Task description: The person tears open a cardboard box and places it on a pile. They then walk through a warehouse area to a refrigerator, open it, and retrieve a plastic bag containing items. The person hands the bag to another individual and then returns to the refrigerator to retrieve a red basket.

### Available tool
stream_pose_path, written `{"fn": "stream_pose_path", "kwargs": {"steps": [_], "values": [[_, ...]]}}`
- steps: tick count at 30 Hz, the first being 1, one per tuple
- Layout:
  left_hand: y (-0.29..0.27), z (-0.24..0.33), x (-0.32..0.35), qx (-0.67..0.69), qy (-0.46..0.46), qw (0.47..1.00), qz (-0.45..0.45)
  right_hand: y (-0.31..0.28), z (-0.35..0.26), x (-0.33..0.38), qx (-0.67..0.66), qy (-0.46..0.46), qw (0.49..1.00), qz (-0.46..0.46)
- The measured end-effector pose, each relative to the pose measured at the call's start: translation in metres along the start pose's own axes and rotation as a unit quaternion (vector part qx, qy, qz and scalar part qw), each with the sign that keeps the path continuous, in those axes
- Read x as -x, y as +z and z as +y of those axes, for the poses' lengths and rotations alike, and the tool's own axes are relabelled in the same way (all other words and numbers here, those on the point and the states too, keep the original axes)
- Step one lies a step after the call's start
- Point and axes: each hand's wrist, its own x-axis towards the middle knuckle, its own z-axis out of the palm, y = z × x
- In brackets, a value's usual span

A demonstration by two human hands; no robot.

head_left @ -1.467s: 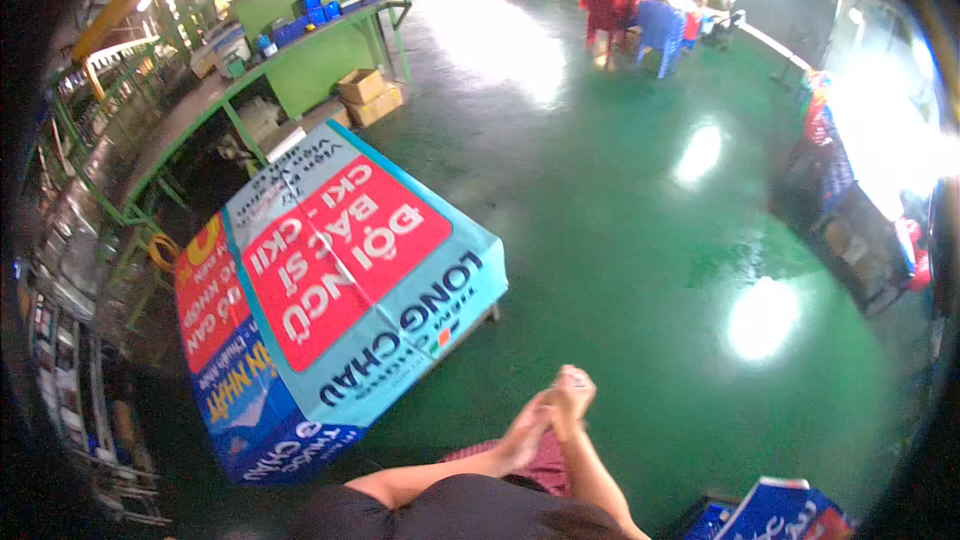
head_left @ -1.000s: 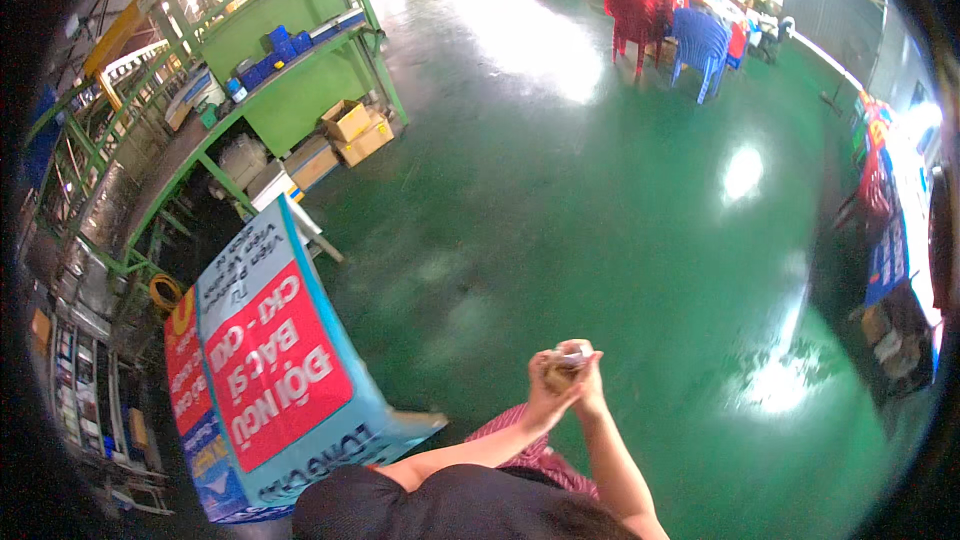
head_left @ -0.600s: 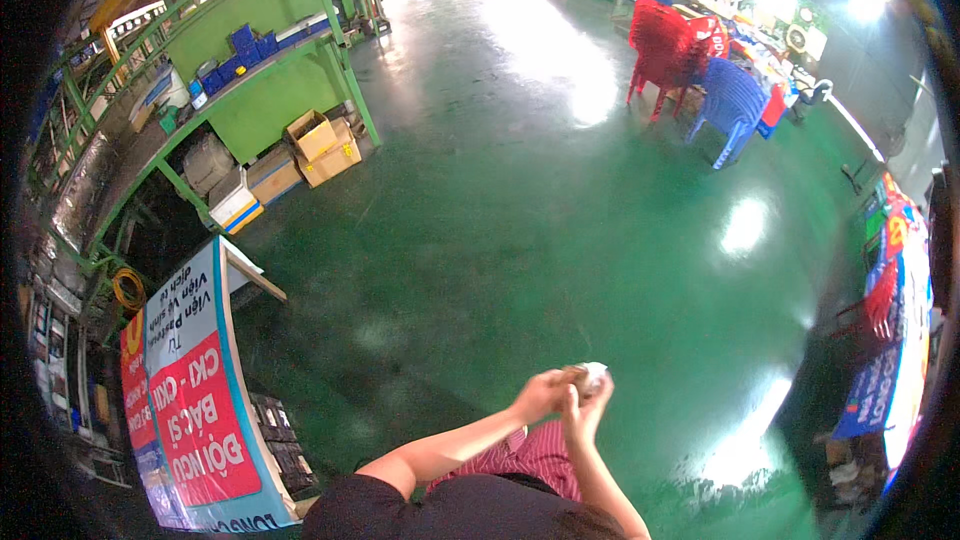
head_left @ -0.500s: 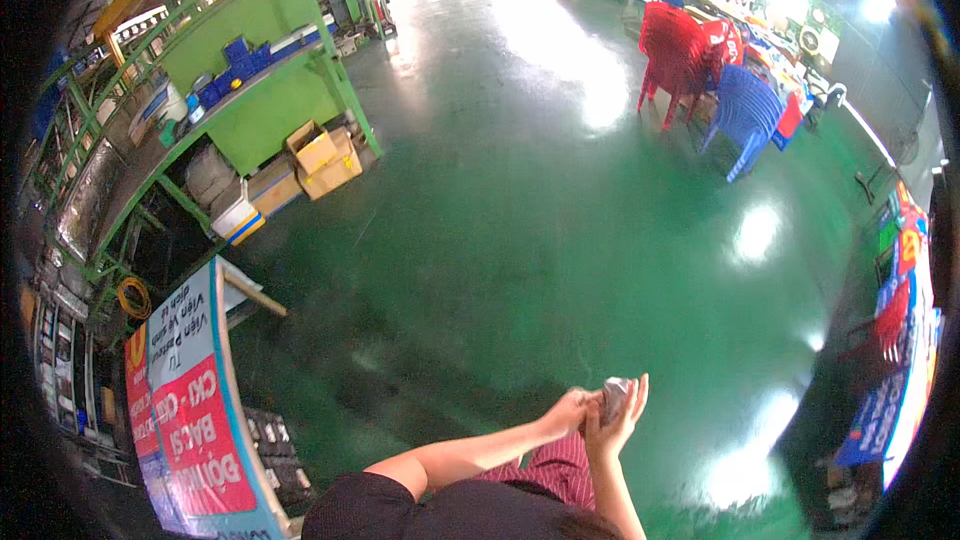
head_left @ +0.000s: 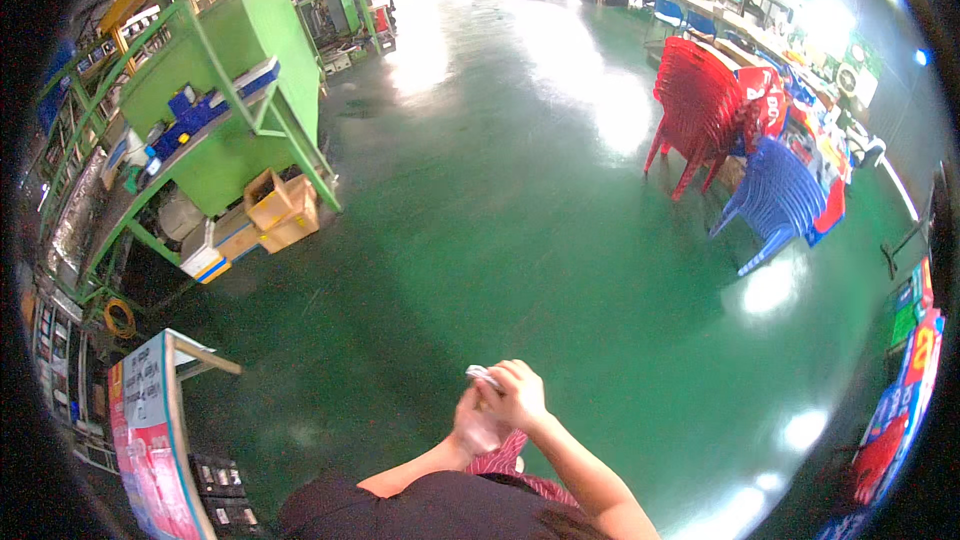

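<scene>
A small whitish-grey item (head_left: pixel 481 374) is held near the centre of the scene, where the two bare hands are brought together. The fingers of the right hand (head_left: pixel 517 395) are curled closed over it; the left hand (head_left: pixel 478 428) is pressed in below and blurred, so how far it is opened cannot be told. Both are held in front of the maroon striped trousers (head_left: pixel 492 460), well apart from any furniture.

A broad stretch of glossy green floor (head_left: pixel 480 270) is spread ahead, from near to far. On the left it is edged by a green metal workbench (head_left: pixel 225 165), whose slanted leg is set down just beside the boxes. At near left it is bounded by a low board covered with a printed banner in red and pale blue (head_left: pixel 150 440), with dark flat cases (head_left: pixel 222 485) placed beside its edge. On the right, the edge is formed by stacked red plastic chairs (head_left: pixel 692 105) and, nearer, stacked blue plastic chairs (head_left: pixel 778 195), and nearer again by bright printed banners (head_left: pixel 905 400).

An upright brown cardboard box (head_left: pixel 266 206) is seen with its top open, its contents hidden in shadow; it is rested against a second cardboard box (head_left: pixel 292 228). Blue plastic bins (head_left: pixel 200 115) are lined along the workbench; what is in them cannot be made out.
</scene>
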Motion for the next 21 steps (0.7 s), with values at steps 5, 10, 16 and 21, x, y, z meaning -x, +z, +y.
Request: {"fn": "stream_pose_path", "kwargs": {"steps": [5,10,16,21], "values": [[0.059,0.063,-0.243,0.056,0.029,0.998,-0.005,-0.03,0.205,-0.174,-0.025,-0.019,0.997,-0.072],[0.181,0.095,-0.46,-0.047,0.081,0.996,-0.001,-0.127,0.344,-0.359,0.044,-0.108,0.971,-0.21],[0.27,0.12,-0.723,-0.21,0.023,0.977,0.029,-0.225,0.53,-0.51,0.002,-0.002,0.991,-0.137],[0.3,0.168,-0.919,-0.211,0.049,0.976,0.037,-0.259,0.682,-0.656,-0.241,0.005,0.967,-0.075]]}}
